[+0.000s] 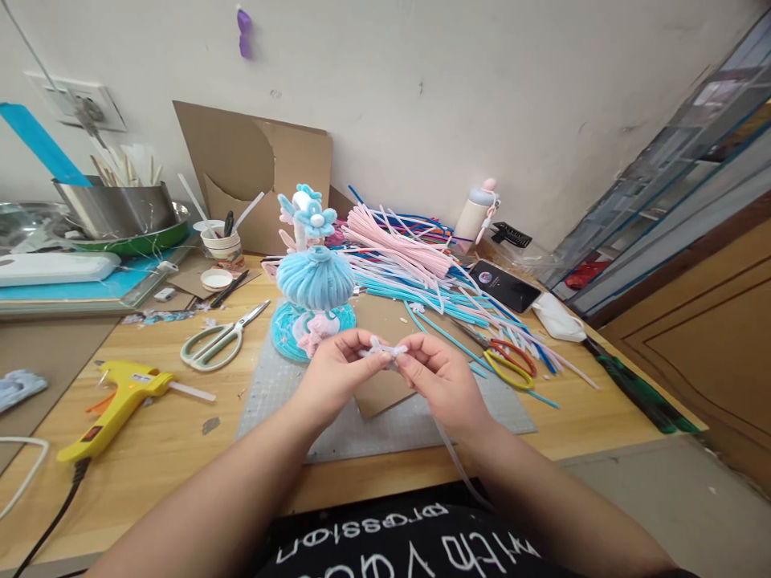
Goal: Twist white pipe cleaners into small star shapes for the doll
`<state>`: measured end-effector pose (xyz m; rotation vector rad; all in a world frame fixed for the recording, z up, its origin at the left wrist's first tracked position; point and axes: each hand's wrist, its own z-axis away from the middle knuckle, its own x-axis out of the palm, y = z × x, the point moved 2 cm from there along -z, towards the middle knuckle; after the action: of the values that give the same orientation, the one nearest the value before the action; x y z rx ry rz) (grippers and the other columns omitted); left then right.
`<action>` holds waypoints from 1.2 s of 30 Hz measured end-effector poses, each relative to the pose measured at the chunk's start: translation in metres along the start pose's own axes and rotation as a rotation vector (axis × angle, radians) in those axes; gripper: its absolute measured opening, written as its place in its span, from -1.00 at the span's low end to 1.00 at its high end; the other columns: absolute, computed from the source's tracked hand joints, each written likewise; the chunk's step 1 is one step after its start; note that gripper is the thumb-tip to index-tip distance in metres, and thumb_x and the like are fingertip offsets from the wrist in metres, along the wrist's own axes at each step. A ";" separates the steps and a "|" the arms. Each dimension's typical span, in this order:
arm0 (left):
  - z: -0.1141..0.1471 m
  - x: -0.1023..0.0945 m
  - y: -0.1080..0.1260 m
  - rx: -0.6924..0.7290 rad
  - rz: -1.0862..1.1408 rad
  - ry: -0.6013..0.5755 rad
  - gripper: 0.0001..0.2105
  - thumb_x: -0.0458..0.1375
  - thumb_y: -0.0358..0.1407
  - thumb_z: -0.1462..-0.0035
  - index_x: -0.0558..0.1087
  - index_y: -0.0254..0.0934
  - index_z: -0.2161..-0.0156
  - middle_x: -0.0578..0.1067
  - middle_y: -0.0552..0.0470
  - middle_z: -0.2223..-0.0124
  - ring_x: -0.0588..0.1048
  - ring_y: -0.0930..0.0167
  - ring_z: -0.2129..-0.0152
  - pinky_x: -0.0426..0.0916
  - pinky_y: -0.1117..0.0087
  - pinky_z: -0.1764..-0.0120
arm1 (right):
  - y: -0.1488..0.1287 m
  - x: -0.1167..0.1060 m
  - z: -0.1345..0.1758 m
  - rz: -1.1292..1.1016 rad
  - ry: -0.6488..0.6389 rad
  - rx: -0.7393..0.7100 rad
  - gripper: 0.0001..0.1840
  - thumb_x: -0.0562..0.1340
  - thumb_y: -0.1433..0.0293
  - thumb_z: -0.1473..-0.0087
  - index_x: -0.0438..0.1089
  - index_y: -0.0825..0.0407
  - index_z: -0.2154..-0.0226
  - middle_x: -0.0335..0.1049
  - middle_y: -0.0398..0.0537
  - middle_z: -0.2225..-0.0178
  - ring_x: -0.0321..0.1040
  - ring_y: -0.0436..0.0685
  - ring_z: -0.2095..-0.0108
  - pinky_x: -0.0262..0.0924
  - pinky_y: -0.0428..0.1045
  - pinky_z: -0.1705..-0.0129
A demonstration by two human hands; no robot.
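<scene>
Between my left hand and my right hand is a pale lavender-white pipe cleaner, bent into small loops. Both hands pinch it between thumb and fingertips, close together over the grey cutting mat. Its long tail hangs below my right hand toward my shirt. Just behind my left hand stands a blue fuzzy craft piece, with a pleated dome, flowers on top and a round blue base carrying a pink bow. A piece of brown cardboard lies under my hands.
Left on the table are a yellow glue gun and white-handled scissors. Pink pipe cleaners lie heaped with blue and white ones behind. Red-and-yellow-handled scissors, a phone and a bottle are at right.
</scene>
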<state>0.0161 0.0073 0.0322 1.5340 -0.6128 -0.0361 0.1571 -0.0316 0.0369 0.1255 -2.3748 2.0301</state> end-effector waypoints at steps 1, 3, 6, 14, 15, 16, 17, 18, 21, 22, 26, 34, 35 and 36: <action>0.000 -0.001 -0.001 -0.025 0.033 -0.020 -0.84 0.32 -0.34 0.12 0.44 -0.34 0.42 0.50 0.08 0.42 0.45 0.50 0.46 0.34 0.45 0.29 | -0.002 -0.001 0.000 -0.005 -0.031 0.001 -0.80 0.24 0.25 -0.03 0.34 0.06 0.37 0.21 -0.24 0.60 0.05 -0.10 0.62 -0.06 -0.14 0.59; -0.001 -0.002 -0.002 -0.063 0.072 -0.048 -0.85 0.32 -0.35 0.10 0.44 -0.34 0.41 0.50 0.09 0.42 0.45 0.52 0.46 0.34 0.47 0.29 | -0.005 -0.003 -0.001 -0.014 -0.068 -0.006 -0.79 0.23 0.25 -0.04 0.35 0.05 0.34 0.23 -0.24 0.59 0.06 -0.09 0.62 -0.04 -0.14 0.58; -0.001 -0.002 -0.003 -0.076 0.087 -0.055 -0.85 0.32 -0.36 0.10 0.44 -0.34 0.42 0.50 0.10 0.42 0.45 0.53 0.46 0.33 0.48 0.30 | -0.004 -0.005 -0.003 0.001 -0.072 -0.013 -0.81 0.23 0.25 -0.04 0.36 0.04 0.34 0.31 -0.20 0.56 0.19 -0.06 0.57 0.09 -0.12 0.53; 0.000 0.000 -0.006 -0.072 0.108 -0.073 -0.85 0.32 -0.36 0.10 0.43 -0.33 0.41 0.50 0.10 0.40 0.45 0.51 0.45 0.34 0.45 0.28 | 0.001 -0.001 0.001 0.089 0.032 -0.105 -0.87 0.25 0.32 -0.04 0.40 0.05 0.42 0.48 -0.11 0.47 0.41 0.05 0.43 0.29 -0.05 0.36; 0.000 0.000 -0.005 -0.068 0.096 -0.076 -0.85 0.31 -0.35 0.10 0.43 -0.32 0.40 0.49 0.10 0.40 0.45 0.51 0.44 0.33 0.45 0.28 | 0.002 -0.001 0.001 0.097 0.045 -0.109 -0.87 0.25 0.31 -0.04 0.40 0.05 0.42 0.48 -0.10 0.47 0.41 0.05 0.44 0.29 -0.05 0.36; 0.000 0.000 -0.004 -0.062 0.068 -0.079 -0.85 0.31 -0.35 0.09 0.43 -0.32 0.39 0.49 0.11 0.40 0.45 0.51 0.44 0.33 0.45 0.27 | 0.003 -0.002 0.001 0.105 0.053 -0.108 -0.86 0.25 0.31 -0.04 0.40 0.05 0.42 0.48 -0.09 0.47 0.41 0.05 0.44 0.29 -0.05 0.36; 0.000 -0.001 -0.003 -0.057 0.027 -0.082 -0.85 0.30 -0.35 0.09 0.43 -0.32 0.39 0.48 0.11 0.40 0.44 0.51 0.43 0.32 0.45 0.26 | 0.004 -0.002 0.001 0.114 0.058 -0.104 -0.85 0.25 0.30 -0.03 0.41 0.06 0.42 0.48 -0.09 0.47 0.40 0.05 0.44 0.28 -0.05 0.37; 0.000 -0.001 -0.002 -0.052 -0.025 -0.085 -0.84 0.30 -0.34 0.09 0.43 -0.32 0.38 0.48 0.10 0.39 0.44 0.50 0.42 0.32 0.45 0.25 | 0.006 -0.003 0.001 0.122 0.060 -0.099 -0.85 0.25 0.30 -0.03 0.41 0.06 0.43 0.48 -0.09 0.47 0.39 0.04 0.45 0.27 -0.06 0.37; 0.000 -0.002 0.001 -0.036 -0.213 -0.090 -0.80 0.31 -0.31 0.10 0.44 -0.33 0.35 0.48 0.07 0.37 0.44 0.46 0.39 0.31 0.41 0.24 | 0.010 -0.005 -0.001 0.161 0.051 -0.086 -0.83 0.25 0.29 -0.02 0.39 0.07 0.45 0.45 -0.10 0.50 0.35 0.03 0.47 0.23 -0.07 0.41; -0.001 -0.002 0.002 -0.023 -0.274 -0.086 -0.78 0.30 -0.30 0.10 0.44 -0.32 0.32 0.47 0.05 0.35 0.43 0.45 0.39 0.31 0.40 0.25 | 0.011 -0.006 -0.002 0.182 0.045 -0.083 -0.82 0.25 0.28 -0.02 0.38 0.07 0.46 0.43 -0.11 0.51 0.34 0.03 0.48 0.21 -0.07 0.43; -0.001 -0.003 0.003 -0.006 -0.452 -0.081 -0.68 0.28 -0.25 0.08 0.45 -0.32 0.18 0.47 0.00 0.28 0.42 0.44 0.41 0.33 0.38 0.31 | 0.009 -0.009 -0.005 0.281 -0.025 -0.035 -0.80 0.24 0.28 -0.02 0.37 0.08 0.49 0.39 -0.12 0.55 0.29 0.01 0.52 0.15 -0.08 0.48; 0.003 0.002 -0.002 -0.157 -0.090 -0.178 -0.71 0.27 -0.30 0.05 0.44 -0.30 0.16 0.40 0.05 0.30 0.42 0.44 0.35 0.43 0.33 0.26 | -0.011 -0.022 -0.015 0.305 -0.268 0.067 -0.83 0.21 0.32 -0.03 0.41 0.11 0.42 0.31 -0.16 0.55 0.15 -0.07 0.57 0.01 -0.13 0.54; 0.004 0.003 -0.003 -0.176 -0.035 -0.191 -0.71 0.27 -0.30 0.04 0.44 -0.30 0.16 0.40 0.05 0.30 0.42 0.44 0.34 0.44 0.34 0.26 | -0.011 -0.023 -0.016 0.286 -0.268 0.078 -0.83 0.22 0.32 -0.02 0.40 0.11 0.43 0.26 -0.20 0.59 0.09 -0.09 0.60 -0.04 -0.14 0.57; 0.005 0.004 -0.003 -0.193 0.006 -0.195 -0.72 0.28 -0.31 0.04 0.44 -0.30 0.17 0.40 0.05 0.29 0.42 0.45 0.34 0.44 0.35 0.26 | -0.011 -0.024 -0.017 0.262 -0.268 0.087 -0.83 0.22 0.32 -0.01 0.39 0.11 0.43 0.22 -0.22 0.61 0.06 -0.10 0.61 -0.07 -0.14 0.58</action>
<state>0.0184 0.0015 0.0303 1.3502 -0.7464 -0.2368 0.1809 -0.0154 0.0492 0.0974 -2.5776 2.3715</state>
